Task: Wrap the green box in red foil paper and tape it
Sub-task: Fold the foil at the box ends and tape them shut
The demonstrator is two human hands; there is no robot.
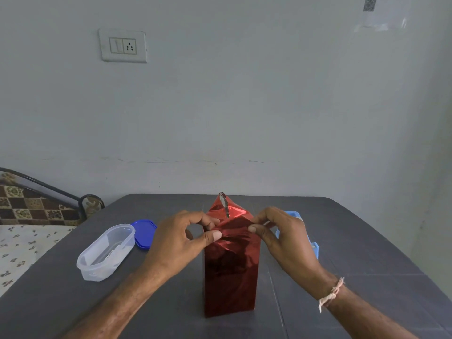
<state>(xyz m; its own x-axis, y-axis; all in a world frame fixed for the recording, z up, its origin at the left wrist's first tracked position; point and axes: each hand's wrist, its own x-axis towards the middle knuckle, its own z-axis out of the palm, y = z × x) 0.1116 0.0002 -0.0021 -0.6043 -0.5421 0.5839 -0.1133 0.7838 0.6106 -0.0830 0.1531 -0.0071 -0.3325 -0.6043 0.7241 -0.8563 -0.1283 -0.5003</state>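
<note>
Both hands, left hand [181, 237] and right hand [283, 234], pinch red foil paper [231, 263] atop the upright box; creasing flaps flat before taping seems best.

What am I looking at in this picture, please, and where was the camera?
No machine here: a person works with two bare hands. The one picture comes from a wide-angle camera worn on the person's head, looking forward and down. On the dark table stands something tall and box-shaped, covered in red foil paper; no green shows. The left hand and the right hand each pinch the foil near its peaked top. To the left lie a clear plastic container and a blue lid; a light-blue object sits partly hidden behind the right hand.
</note>
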